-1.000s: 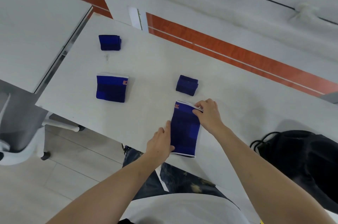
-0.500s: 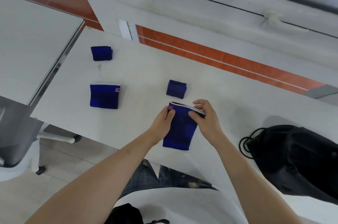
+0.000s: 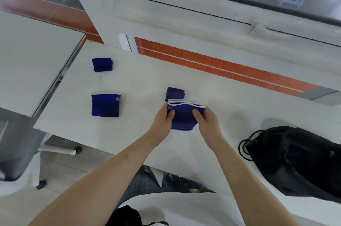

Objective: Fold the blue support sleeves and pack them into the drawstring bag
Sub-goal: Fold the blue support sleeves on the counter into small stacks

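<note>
Fingers of left hand [image 3: 163, 120] & right hand [image 3: 206, 120] now pinch both ends of the blue sleeve [image 3: 182, 115], far edge lifted off table [image 3: 239, 107] vs. flat 1 s ago — fold underway. Drawstring bag [image 3: 295, 161] waits at right; three other sleeves not packed yet.

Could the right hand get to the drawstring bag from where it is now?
Probably yes. The right hand is busy gripping the sleeve together with the left hand, but the black drawstring bag lies on the table to its right, with only bare tabletop between them.
</note>
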Available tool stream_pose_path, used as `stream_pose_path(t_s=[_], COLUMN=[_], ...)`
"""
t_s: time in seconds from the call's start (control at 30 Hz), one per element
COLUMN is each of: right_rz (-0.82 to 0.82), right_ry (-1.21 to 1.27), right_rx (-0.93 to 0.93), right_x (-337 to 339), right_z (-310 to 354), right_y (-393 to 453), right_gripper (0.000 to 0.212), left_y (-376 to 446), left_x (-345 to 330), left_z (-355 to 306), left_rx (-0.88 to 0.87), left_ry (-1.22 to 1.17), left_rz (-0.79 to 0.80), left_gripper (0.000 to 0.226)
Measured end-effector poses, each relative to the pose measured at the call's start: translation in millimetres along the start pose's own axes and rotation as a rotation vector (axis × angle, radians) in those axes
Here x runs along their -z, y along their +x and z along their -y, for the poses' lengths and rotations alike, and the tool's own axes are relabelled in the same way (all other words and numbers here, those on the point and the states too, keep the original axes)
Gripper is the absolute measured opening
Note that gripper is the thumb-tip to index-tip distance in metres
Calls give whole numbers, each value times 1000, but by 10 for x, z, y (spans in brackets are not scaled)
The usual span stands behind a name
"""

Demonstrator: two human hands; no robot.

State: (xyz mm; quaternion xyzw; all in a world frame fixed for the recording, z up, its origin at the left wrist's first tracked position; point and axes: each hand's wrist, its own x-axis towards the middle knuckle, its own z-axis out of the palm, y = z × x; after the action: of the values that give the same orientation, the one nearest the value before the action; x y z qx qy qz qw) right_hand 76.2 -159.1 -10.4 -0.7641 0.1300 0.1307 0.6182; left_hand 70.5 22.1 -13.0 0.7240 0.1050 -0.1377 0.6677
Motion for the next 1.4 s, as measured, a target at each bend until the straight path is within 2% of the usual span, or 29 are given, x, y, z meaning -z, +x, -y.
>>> stream_pose_path(t_s=[0.13,0.23,0.37,0.43,0.5,0.6,0.67,0.73,0.83,0.93,1.0,1.07,1.17,1.33,1.4], right_rz=[-25,-49,26,50,82,135,162,181,143,63,18,-24,-49,-65,-81], right_ry=[-63,-135,-292,-402,-486,-512,-500,-517,-503,-419,-361,-386,-473,-535,-514], right_rx=[106,210,313,335,293,195,142,89,-18,-69,-108,-160,-220,-303,-325], right_x=[92,213,372,383,351,253,208,186,161,94,47,27,13,5,9], right_z=[114,105,-185,-486,-780,-1048,-1118,-1147,-1197,-1207,-1220,-1230,-1207,-1194,-1167], right_y=[-56,-144,-319,-378,-443,-480,-446,-366,-237,-119,-59,2,81,210,227], right_gripper=[17,14,31,32,33,24,17,20,21,32,28,22,26,31,31], left_y=[30,26,-87,-141,-208,-275,-284,-251,-142,-14,32,37,10,37,66], left_x=[14,28,79,112,145,173,161,138,84,13,-38,-78,-103,-154,-235], left_z=[-48,-51,235,444,615,773,826,864,891,885,888,898,918,995,1001], left_rx=[-123,-272,-400,-342,-190,-37,-1,17,83,188,224,239,223,49,38], left_ry=[82,237,473,593,665,701,687,643,483,345,311,280,259,488,508], left_rz=[7,-12,61,158,289,379,340,296,209,85,26,12,54,92,98], left_gripper=[33,29,46,48,47,32,27,22,10,15,24,39,54,45,37])
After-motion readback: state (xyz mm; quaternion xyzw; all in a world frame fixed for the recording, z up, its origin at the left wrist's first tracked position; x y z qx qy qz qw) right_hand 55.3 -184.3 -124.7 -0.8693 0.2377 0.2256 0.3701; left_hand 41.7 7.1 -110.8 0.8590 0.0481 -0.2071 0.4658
